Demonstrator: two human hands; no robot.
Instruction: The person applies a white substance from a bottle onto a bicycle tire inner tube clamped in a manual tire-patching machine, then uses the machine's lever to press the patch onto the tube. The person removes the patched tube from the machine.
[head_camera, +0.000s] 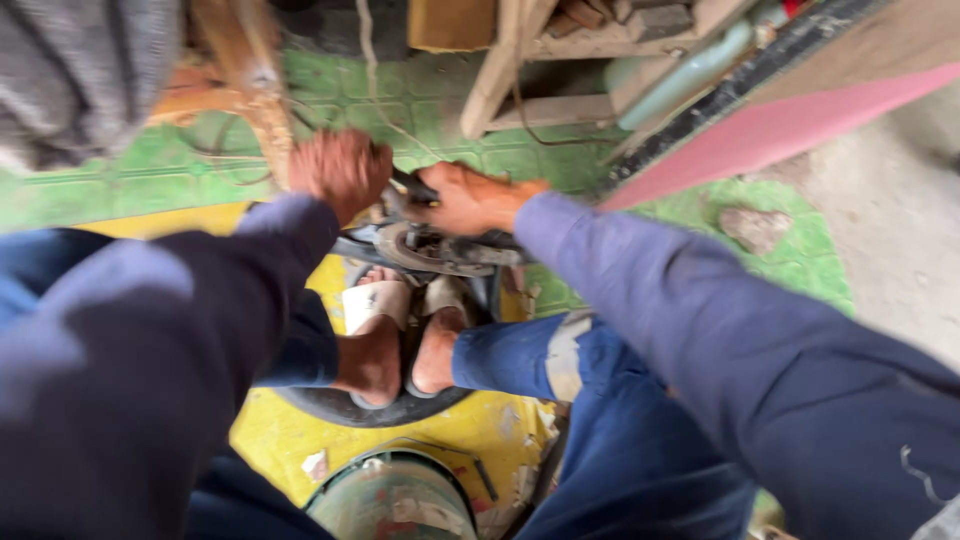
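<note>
Left hand (340, 172) fisted, contents unclear; right hand (468, 198) fingers curled round dark handle (413, 187) above metal disc (435, 250).

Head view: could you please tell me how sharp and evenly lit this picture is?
Head view: motion blur smears the left hand, right hand and the dark tool beneath them; near sleeves are soft; daylight is flat, with no glare or hard shadows.
</note>
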